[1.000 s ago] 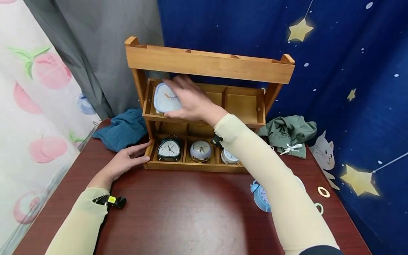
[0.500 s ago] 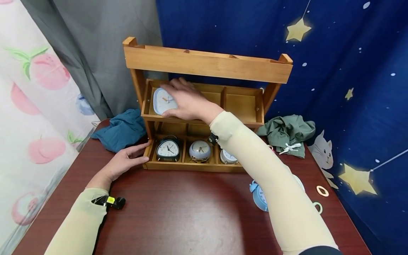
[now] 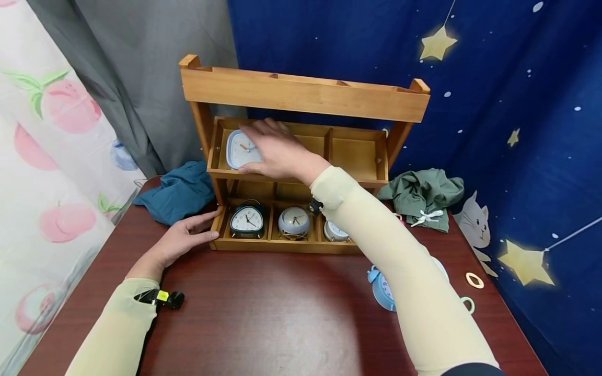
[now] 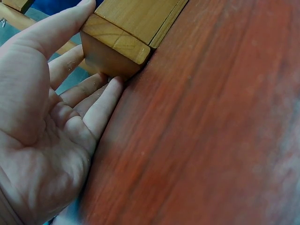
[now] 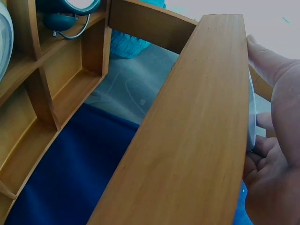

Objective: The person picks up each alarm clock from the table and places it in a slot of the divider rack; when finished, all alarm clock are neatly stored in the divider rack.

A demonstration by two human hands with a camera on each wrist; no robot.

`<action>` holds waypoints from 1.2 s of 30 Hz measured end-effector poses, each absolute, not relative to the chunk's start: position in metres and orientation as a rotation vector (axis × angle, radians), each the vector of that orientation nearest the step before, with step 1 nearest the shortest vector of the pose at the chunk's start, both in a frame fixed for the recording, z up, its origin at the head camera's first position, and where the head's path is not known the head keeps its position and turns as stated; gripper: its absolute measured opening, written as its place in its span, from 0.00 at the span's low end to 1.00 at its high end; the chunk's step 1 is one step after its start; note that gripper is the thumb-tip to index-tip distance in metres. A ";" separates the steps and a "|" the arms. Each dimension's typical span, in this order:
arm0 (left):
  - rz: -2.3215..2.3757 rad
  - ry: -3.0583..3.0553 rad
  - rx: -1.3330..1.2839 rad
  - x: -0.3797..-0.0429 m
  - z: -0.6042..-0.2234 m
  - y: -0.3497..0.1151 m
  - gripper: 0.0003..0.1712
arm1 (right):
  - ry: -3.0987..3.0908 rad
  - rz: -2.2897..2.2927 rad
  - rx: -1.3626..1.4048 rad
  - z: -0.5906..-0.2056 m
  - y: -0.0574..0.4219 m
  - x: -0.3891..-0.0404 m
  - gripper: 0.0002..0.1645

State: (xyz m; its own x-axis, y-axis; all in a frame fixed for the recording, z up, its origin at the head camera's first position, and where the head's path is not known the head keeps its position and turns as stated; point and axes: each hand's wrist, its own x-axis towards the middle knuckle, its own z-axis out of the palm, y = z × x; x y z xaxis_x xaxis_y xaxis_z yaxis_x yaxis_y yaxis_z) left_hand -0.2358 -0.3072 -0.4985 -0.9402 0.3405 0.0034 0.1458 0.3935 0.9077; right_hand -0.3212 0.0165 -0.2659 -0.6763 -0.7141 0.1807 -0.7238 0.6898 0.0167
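A three-tier wooden shelf [image 3: 305,90] stands at the back of the table. My right hand [image 3: 284,151] holds a white square alarm clock [image 3: 242,150] with a pale blue rim, fingers over its top and right side and thumb at its lower front. The clock sits in the left compartment of the middle tier. In the right wrist view the tier's board hides most of it. My left hand [image 3: 185,240] rests on the lower tier's left end, and its fingers [image 4: 105,103] touch that end in the left wrist view.
A black triangular clock [image 3: 247,219], a round lavender clock [image 3: 293,222] and a white clock [image 3: 335,231] occupy the lower tier. Right of them are a blue twin-bell clock [image 3: 383,289], partly behind my sleeve, and a cream ring [image 3: 474,280]. Teal cloth [image 3: 178,192] and green cloth [image 3: 418,196] flank the shelf.
The white square clock has settled slightly lower into the middle tier's left compartment, my right hand moving down with it. My left hand stays at the shelf's end.
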 end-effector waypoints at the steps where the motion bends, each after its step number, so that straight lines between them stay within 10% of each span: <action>1: 1.578 2.464 0.435 -0.236 -0.499 -0.307 0.40 | -2.720 0.089 1.178 -0.266 0.017 -0.320 0.65; 36: 1.547 2.481 0.432 -0.234 -0.496 -0.307 0.40 | -2.586 0.451 1.306 -0.351 0.276 -0.178 0.54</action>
State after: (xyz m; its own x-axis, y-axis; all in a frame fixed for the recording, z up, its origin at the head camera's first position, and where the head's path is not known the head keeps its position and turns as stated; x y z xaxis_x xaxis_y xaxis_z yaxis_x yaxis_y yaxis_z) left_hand -0.2339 -0.3071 -0.4957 -0.9403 0.3402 -0.0032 0.1468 0.4143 0.8982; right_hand -0.1780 0.2755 -0.3509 -0.5857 -0.7451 0.3190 -0.8091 0.5609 -0.1754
